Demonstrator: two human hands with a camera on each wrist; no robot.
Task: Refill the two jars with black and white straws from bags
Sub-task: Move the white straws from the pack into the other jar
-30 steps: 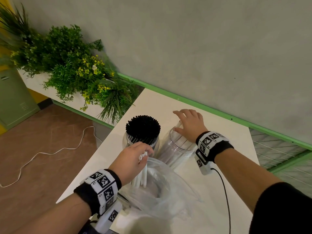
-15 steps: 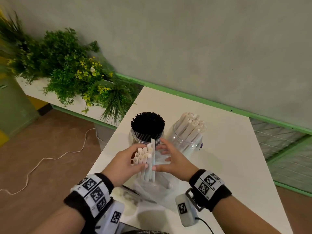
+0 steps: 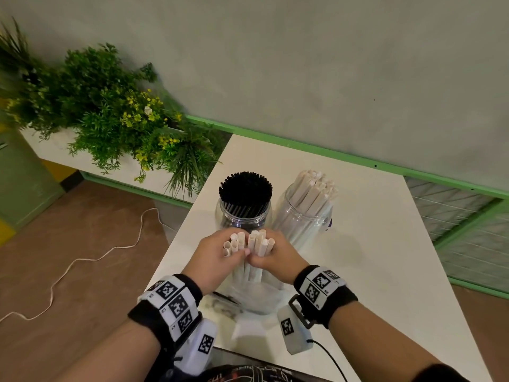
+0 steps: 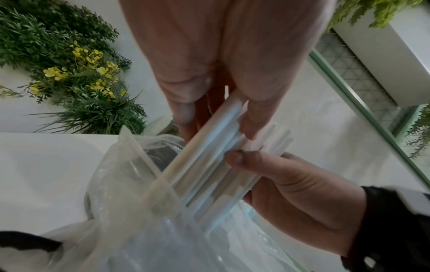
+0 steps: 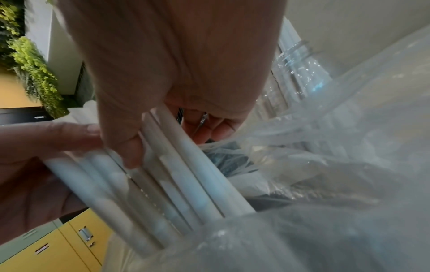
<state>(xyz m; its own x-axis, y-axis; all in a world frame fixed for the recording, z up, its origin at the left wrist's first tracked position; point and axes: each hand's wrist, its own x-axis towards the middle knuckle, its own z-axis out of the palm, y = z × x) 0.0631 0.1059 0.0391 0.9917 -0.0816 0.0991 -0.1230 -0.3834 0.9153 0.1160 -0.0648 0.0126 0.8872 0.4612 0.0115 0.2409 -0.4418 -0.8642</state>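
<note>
Two clear jars stand at the table's left: one jar packed with black straws, the other jar holding white straws that lean right. In front of them both hands grip a bundle of white straws upright, its lower ends inside a clear plastic bag. My left hand holds the left part of the bundle, my right hand the right part. Thumbs meet at the bundle's front.
The white table has open surface to the right of the jars. A planter of green plants with yellow flowers borders the table's left corner. A white cable lies on the brown floor. A green-trimmed wall runs behind.
My right hand left the white-straw jar and came to the bundle. My left hand lifted the white straws up out of the bag; both hands now grip them.
</note>
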